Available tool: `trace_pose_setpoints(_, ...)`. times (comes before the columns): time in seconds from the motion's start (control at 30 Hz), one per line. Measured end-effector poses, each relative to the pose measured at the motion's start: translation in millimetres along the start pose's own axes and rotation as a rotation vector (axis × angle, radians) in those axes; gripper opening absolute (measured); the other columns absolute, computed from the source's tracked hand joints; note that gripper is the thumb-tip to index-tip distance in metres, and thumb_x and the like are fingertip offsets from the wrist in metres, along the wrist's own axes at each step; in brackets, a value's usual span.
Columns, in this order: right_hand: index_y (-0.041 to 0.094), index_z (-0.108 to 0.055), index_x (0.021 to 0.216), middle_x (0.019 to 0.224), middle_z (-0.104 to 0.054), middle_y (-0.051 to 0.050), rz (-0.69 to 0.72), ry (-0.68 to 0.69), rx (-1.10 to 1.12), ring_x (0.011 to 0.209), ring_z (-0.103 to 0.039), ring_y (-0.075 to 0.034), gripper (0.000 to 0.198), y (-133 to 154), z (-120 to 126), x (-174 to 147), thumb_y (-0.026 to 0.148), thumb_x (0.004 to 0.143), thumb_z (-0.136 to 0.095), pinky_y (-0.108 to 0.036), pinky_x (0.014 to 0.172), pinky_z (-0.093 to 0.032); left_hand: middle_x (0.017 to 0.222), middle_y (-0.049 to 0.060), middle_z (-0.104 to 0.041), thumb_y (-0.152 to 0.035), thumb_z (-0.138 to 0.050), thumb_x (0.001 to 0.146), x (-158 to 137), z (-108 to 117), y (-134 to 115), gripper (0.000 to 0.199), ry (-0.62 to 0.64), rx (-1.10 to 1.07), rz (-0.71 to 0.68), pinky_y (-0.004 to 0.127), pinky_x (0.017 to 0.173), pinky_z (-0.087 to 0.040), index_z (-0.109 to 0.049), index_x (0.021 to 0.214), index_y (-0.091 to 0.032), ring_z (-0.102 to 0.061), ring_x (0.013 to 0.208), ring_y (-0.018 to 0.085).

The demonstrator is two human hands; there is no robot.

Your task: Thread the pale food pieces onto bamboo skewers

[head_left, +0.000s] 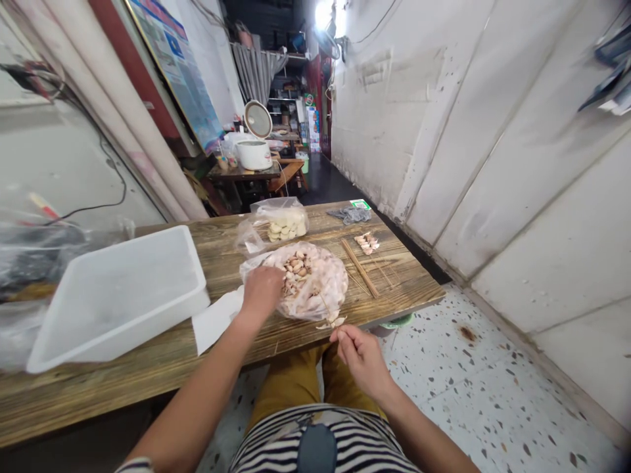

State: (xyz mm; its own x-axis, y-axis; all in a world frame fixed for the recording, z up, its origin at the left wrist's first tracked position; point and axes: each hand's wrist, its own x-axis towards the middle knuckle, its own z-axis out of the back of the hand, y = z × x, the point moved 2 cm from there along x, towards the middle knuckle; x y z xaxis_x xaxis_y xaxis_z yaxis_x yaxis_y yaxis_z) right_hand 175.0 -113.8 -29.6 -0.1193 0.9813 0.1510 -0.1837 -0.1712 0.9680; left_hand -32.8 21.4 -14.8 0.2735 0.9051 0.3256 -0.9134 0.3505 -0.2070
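My left hand (pixel 263 289) reaches to the left side of an open clear plastic bag (pixel 320 289). Its fingertips are hidden, so I cannot see what they touch. Small pinkish-brown pieces (pixel 298 264) of food, kind unclear, show at the bag's mouth. My right hand (pixel 362 355) is closed in a pinch at the table's front edge, on a thin skewer (pixel 324 303) with pale pieces (pixel 332 322) on it. On the table to the right are a bundle of wooden skewers (pixel 359 268) and several filled skewers (pixel 367 243) with pinkish food at their far ends.
A white plastic tray (pixel 123 289) stands on the left of the wooden table (pixel 231 259), beside a white paper sheet (pixel 217 318). Behind the food bag lies another bag with pale slices (pixel 286 226). A dark grey crumpled thing (pixel 351 215) lies at the back right.
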Motion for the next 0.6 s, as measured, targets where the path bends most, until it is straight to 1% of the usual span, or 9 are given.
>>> trace_pose_setpoints(0.07,0.014,-0.056,0.08,0.05,-0.038,0.006,-0.006,-0.008,-0.006,0.045,-0.034,-0.009,0.028,-0.3,0.2,-1.0,0.032,0.091,-0.038,-0.02,0.046,-0.028,0.08,0.014,-0.064,-0.018,-0.046,0.076,9.8,-7.9,6.8,0.019,0.084,0.19,0.005,0.046,0.081,-0.033,-0.064,0.072,-0.015,-0.052,0.09,0.031)
trace_pose_setpoints(0.13,0.014,-0.057,0.079,0.05,-0.038,0.006,-0.013,-0.011,-0.011,0.045,-0.035,-0.009,0.028,-0.9,0.9,-0.9,0.032,0.09,-0.039,-0.02,0.046,-0.028,0.085,0.015,-0.062,-0.02,-0.046,0.076,15.4,-12.4,9.7,0.018,0.11,0.277,0.031,0.045,0.08,-0.032,-0.064,0.074,-0.014,-0.049,0.093,0.031)
trace_pose_setpoints(0.27,0.014,-0.056,0.079,0.049,-0.039,0.006,-0.026,0.002,0.001,0.045,-0.035,-0.009,0.027,-3.0,2.1,-0.1,0.031,0.091,-0.039,-0.02,0.046,-0.029,0.089,0.018,-0.061,-0.021,-0.05,0.074,18.9,-7.2,9.4,0.017,0.09,0.255,0.083,0.046,0.079,-0.033,-0.064,0.075,-0.013,-0.049,0.096,0.034)
trace_pose_setpoints(0.33,0.015,-0.056,0.08,0.05,-0.039,0.006,-0.028,0.003,0.017,0.045,-0.036,-0.009,0.026,-3.9,1.7,-0.4,0.031,0.091,-0.038,-0.02,0.046,-0.029,0.089,0.015,-0.062,-0.023,-0.051,0.074,14.0,0.6,4.1,0.02,0.014,0.059,0.114,0.044,0.079,-0.036,-0.065,0.085,-0.013,-0.052,0.093,0.031)
trace_pose_setpoints(0.4,0.015,-0.055,0.081,0.05,-0.038,0.006,-0.027,0.007,0.031,0.045,-0.035,-0.009,0.026,-4.5,0.0,-1.3,0.031,0.091,-0.038,-0.019,0.046,-0.028,0.088,0.01,-0.065,-0.027,-0.053,0.076,2.4,6.1,-6.1,0.027,-0.054,-0.276,0.18,0.039,0.076,-0.041,-0.063,0.097,-0.014,-0.057,0.083,0.025)
trace_pose_setpoints(0.43,0.015,-0.055,0.081,0.05,-0.038,0.006,-0.027,0.013,0.035,0.045,-0.034,-0.008,0.025,-4.7,-1.4,-1.9,0.031,0.092,-0.038,-0.019,0.045,-0.028,0.086,0.008,-0.066,-0.03,-0.055,0.075,-5.4,6.5,-13.1,0.03,-0.052,-0.471,0.227,0.036,0.073,-0.043,-0.063,0.099,-0.015,-0.059,0.077,0.022)
trace_pose_setpoints(0.5,0.015,-0.055,0.082,0.051,-0.037,0.006,-0.021,0.029,0.032,0.045,-0.033,-0.008,0.025,-4.6,-4.8,-3.0,0.03,0.092,-0.038,-0.019,0.045,-0.027,0.076,0.005,-0.068,-0.034,-0.063,0.07,-22.3,1.5,-30.5,0.036,0.093,-0.841,0.324,0.034,0.071,-0.046,-0.065,0.101,-0.015,-0.061,0.07,0.02)
trace_pose_setpoints(0.53,0.016,-0.055,0.081,0.051,-0.037,0.006,-0.017,0.035,0.025,0.045,-0.033,-0.008,0.024,-4.5,-6.5,-3.6,0.029,0.092,-0.038,-0.019,0.045,-0.027,0.077,0.004,-0.069,-0.034,-0.065,0.069,-30.3,-1.7,-39.3,0.041,0.156,-1.036,0.389,0.034,0.073,-0.048,-0.064,0.105,-0.015,-0.062,0.072,0.019)
trace_pose_setpoints(0.6,0.016,-0.055,0.081,0.051,-0.038,0.006,-0.012,0.044,0.008,0.046,-0.034,-0.008,0.024,-4.3,-9.4,-4.6,0.029,0.092,-0.038,-0.019,0.046,-0.027,0.085,0.005,-0.07,-0.032,-0.069,0.066,-42.5,-6.2,-54.1,0.045,0.209,-1.357,0.491,0.035,0.08,-0.048,-0.063,0.107,-0.015,-0.064,0.08,0.02)
